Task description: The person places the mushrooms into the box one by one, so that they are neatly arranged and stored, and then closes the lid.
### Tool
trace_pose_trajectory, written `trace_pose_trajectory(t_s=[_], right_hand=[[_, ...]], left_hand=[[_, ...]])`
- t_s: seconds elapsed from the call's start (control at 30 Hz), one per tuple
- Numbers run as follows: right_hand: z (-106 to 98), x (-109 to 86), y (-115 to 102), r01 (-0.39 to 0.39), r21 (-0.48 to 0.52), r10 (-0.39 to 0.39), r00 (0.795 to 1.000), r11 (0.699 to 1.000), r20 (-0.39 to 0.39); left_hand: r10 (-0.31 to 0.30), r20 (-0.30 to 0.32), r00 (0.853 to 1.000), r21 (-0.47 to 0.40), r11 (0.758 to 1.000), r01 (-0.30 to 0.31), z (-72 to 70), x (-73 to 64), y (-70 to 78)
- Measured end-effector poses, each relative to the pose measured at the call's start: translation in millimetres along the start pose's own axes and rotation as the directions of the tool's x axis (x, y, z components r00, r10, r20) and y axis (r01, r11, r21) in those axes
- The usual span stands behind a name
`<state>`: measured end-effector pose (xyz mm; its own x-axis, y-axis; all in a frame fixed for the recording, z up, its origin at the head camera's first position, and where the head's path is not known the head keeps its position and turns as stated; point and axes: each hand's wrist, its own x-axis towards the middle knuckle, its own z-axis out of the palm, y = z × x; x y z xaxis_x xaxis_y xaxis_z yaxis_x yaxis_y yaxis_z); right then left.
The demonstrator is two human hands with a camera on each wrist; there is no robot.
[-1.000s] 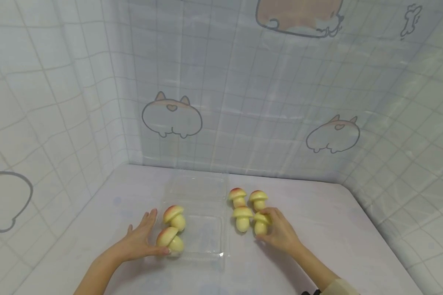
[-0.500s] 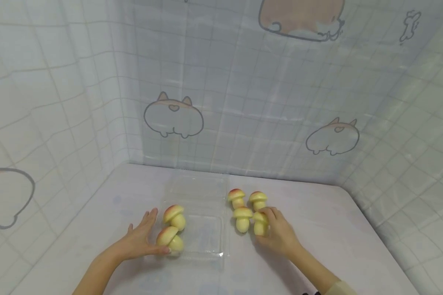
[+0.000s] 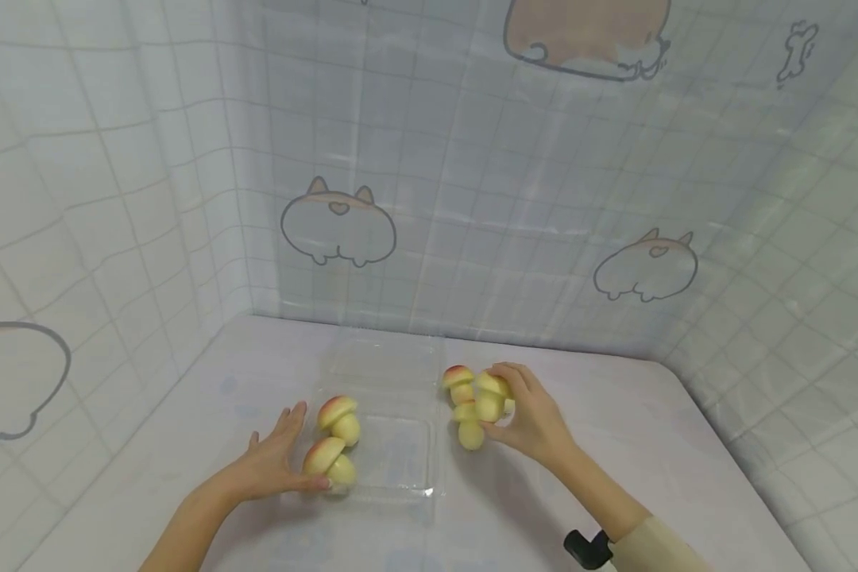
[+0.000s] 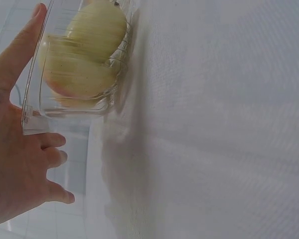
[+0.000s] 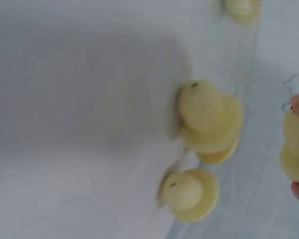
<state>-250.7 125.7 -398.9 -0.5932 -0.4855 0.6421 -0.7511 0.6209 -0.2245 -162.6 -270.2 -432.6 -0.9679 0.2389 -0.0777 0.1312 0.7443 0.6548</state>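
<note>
Right hand (image 3: 536, 417) plus its held mushroom-shaped piece (image 3: 490, 407) shifted toward 11 o'clock since half a second ago; black object (image 3: 588, 550) by the sleeve (image 3: 647, 544) shows more now. Left hand (image 3: 268, 461) and the two tray pieces (image 3: 333, 449), on the 9 o'clock side of the clear tray (image 3: 396, 461), about same as before. Held piece partly blocks the near loose piece (image 3: 471, 436); another is mostly hidden behind right hand. Far loose piece (image 3: 459, 383) sits at 11 o'clock. Held piece cut off at 3 o'clock edge of right wrist view, blurry. Transparent lid (image 3: 382, 361), 12 o'clock of tray, hard to make out. Right hand pinches with thumb and fingers, forearm from 5 o'clock. Left not gripping: fingers spread, thumb at tray rim, forearm from 7 o'clock.
</note>
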Motion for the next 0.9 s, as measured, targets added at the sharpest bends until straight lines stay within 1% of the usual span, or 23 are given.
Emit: trace_pose_trajectory(t_s=[0.2,0.37,0.47,0.6,0.8,0.9], right_hand=[[11,27.3,-19,0.107,0.089,-0.11,0.994,0.99,0.028],[26,41.4,-38,0.174,0.129,-0.183,0.981,0.976,0.063],[33,46.7,-49,0.178,0.15,-0.197,0.973,0.972,0.122],[43,53.6,-60,0.189,0.157,-0.216,0.96,0.969,0.178],[57,63.3,-67,0.279,0.158,-0.304,0.937,0.947,0.17],[63,66.2,-68,0.301,0.141,-0.324,0.927,0.943,0.188]], left_hand=[[-0.005,-0.001,1.0,-0.01,1.0,0.005,-1.3,0.4,0.0],[-0.019,0.011,1.0,-0.014,1.0,0.019,-1.5,0.0,0.6],[-0.025,0.014,1.0,-0.017,1.0,0.025,-1.4,0.2,0.8],[-0.028,0.014,1.0,-0.014,1.0,0.028,-1.7,0.4,1.2],[-0.027,0.024,0.999,-0.019,0.999,0.027,-3.1,-0.3,3.0],[-0.026,0.023,0.999,-0.017,1.0,0.026,-3.3,0.2,2.1]])
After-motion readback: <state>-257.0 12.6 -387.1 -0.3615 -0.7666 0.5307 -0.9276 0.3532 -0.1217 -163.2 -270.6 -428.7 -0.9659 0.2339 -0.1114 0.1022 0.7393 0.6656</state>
